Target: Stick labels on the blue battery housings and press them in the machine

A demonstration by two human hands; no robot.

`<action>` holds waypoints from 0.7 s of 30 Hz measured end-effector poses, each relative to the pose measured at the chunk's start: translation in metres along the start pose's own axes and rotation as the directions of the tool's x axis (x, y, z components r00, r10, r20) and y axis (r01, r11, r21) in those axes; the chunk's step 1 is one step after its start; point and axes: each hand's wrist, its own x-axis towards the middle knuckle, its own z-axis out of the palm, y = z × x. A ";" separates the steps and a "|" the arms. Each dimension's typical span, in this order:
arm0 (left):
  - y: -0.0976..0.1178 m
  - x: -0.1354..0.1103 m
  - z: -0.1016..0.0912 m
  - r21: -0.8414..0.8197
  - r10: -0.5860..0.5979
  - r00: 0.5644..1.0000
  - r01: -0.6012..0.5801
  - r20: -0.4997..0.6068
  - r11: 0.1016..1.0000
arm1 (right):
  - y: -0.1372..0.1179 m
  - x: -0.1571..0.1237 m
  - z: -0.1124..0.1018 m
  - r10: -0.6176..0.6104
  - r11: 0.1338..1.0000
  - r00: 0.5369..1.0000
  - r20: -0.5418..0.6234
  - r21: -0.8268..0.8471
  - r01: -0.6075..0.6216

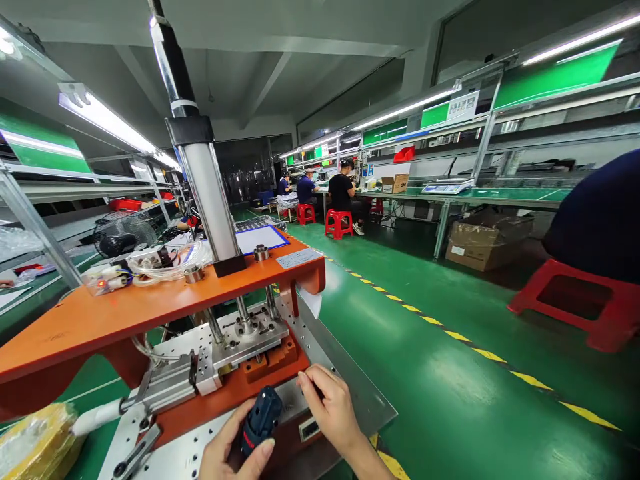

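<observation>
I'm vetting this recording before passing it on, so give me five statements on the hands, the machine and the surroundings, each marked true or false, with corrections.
1. The left hand holds a dark blue part. True.
2. The right hand grips the white handle. False: neither hand is on that handle.
3. The machine's upper plate is orange. True.
4. The floor is blue. False: it is green.
5. The red stool at the right edge is unoccupied. False: a person in dark clothing sits on it.
</observation>
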 end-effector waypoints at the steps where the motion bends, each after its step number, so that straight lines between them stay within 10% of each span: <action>1: 0.002 -0.001 -0.001 0.008 0.000 1.000 0.000 -0.001 1.000 | -0.001 0.000 0.000 0.000 1.000 1.000 -0.002 0.006 0.000; 21: 0.024 0.004 -0.016 0.054 -0.066 0.987 0.059 0.149 0.997 | -0.014 0.002 -0.007 0.102 0.992 0.993 0.052 0.066 -0.106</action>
